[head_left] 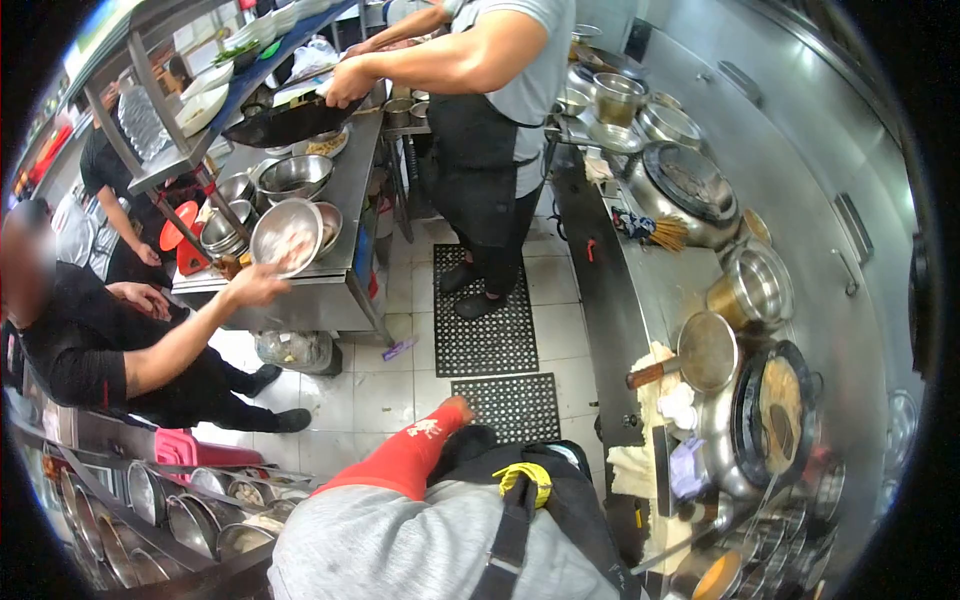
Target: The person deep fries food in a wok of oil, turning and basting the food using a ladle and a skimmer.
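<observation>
My left hand [462, 408], below a red sleeve, hangs low over a black perforated floor mat [508, 400]. Only a small part of it shows, and its fingers are too unclear to read. No right hand of mine is visible. To my right, a wok [745, 425] on the stove contains something pale yellow-brown [778, 385], with a ladle [782, 428] resting in it. A round strainer [708, 352] with a wooden handle lies beside the wok.
A person in black holds a metal bowl [287, 237] of food at the steel table [300, 315]. Another in a dark apron [470, 165] holds a black wok [285, 125]. Pots, a covered wok [690, 180] and a bamboo brush [668, 232] line the right counter. Bowls fill the lower-left shelf.
</observation>
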Available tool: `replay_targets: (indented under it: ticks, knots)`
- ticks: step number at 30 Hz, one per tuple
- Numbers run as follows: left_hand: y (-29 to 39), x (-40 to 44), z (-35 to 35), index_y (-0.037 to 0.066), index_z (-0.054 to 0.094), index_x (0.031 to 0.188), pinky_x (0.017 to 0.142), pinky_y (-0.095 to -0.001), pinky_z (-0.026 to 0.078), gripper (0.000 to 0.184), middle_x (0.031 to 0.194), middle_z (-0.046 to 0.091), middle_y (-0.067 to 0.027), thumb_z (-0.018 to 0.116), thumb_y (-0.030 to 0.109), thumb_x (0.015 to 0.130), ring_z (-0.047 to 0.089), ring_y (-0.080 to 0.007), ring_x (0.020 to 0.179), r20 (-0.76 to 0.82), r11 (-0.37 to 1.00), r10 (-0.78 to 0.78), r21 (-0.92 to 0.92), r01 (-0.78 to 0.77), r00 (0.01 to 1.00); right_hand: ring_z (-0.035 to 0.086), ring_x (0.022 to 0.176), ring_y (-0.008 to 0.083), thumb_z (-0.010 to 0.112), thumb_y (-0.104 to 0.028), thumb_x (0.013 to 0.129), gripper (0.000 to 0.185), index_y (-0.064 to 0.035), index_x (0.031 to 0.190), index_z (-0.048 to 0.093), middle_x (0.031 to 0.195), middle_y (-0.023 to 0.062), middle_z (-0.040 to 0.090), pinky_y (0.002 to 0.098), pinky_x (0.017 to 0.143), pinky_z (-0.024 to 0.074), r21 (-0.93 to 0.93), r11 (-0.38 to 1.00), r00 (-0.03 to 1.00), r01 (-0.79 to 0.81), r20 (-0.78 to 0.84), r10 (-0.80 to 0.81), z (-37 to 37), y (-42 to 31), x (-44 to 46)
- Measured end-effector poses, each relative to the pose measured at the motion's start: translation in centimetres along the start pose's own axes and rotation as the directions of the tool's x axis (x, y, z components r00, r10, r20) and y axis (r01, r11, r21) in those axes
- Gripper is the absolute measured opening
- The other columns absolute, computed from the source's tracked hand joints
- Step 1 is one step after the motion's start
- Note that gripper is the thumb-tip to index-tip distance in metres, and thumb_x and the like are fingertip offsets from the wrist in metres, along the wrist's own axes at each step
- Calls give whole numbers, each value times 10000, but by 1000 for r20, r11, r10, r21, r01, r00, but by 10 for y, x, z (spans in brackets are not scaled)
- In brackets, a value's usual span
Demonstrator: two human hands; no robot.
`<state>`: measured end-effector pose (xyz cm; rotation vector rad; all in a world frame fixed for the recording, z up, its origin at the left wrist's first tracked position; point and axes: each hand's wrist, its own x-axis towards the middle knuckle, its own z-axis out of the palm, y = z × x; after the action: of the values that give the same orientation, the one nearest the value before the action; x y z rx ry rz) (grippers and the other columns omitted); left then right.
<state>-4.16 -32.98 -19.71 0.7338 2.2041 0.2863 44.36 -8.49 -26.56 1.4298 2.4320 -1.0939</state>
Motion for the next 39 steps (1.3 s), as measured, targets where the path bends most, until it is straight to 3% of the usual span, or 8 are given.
replay_targets:
  ticks: [2,5,13,17,22,30,35,39]
  knots:
    - [-29,-7,-4,-17,671,858,791,-415,495,307,937,642,-219,576,236,712,615,-352,922,55,977,-185,-97,189,981,641,849,305,629,-242,778,266,-62,970,672,898,178,656,382,769,491,-18,1000,1000,-21,2,21,2,-4,9]
    - [-75,-19,4,-18,638,630,539,-366,520,238,620,631,-153,513,161,726,628,-245,530,21,922,-320,-225,316,947,644,844,302,627,-237,778,249,-72,958,678,891,166,661,383,769,490,-29,1000,1000,-10,-1,10,4,-10,23]
    - [-91,-32,-25,-16,669,798,692,-376,513,261,769,660,-186,534,198,734,658,-303,733,130,847,-456,-242,474,880,649,853,273,604,-245,796,255,-67,965,676,906,150,667,362,780,488,-94,995,999,-31,31,35,-24,-124,35]
    - [-67,-17,-28,-26,642,645,537,-371,517,255,593,621,-151,491,160,734,620,-246,517,99,883,-363,-280,376,926,646,863,267,607,-261,794,279,-55,970,672,920,154,665,354,789,486,-61,996,996,65,59,-61,1,-71,61]
    - [-30,9,-31,11,678,871,783,-386,501,342,909,653,-192,554,294,723,639,-298,887,166,963,-220,-121,241,961,646,876,262,617,-281,787,318,-28,974,666,930,169,662,356,784,487,-7,999,999,-45,-2,45,-7,-65,32]
    - [-5,20,-45,56,694,878,821,-372,491,329,932,661,-153,476,284,782,631,-294,908,209,997,-5,72,-10,978,663,817,266,609,-368,803,369,-20,899,686,838,157,674,349,739,500,-3,986,985,-165,-50,164,17,-15,-3]
    - [-14,31,-42,21,693,805,766,-362,505,318,837,665,-170,517,277,733,642,-288,849,126,986,-162,-28,167,979,659,828,285,608,-413,783,400,-47,925,685,845,168,667,364,724,501,-57,965,966,-257,12,258,35,6,-10]
    - [-13,13,-59,-32,655,673,525,-338,525,273,630,642,-154,495,177,747,635,-245,529,126,972,-143,-168,163,982,657,834,287,637,-410,748,389,-70,929,686,843,175,663,370,719,500,-176,969,985,-172,-6,173,67,43,20]
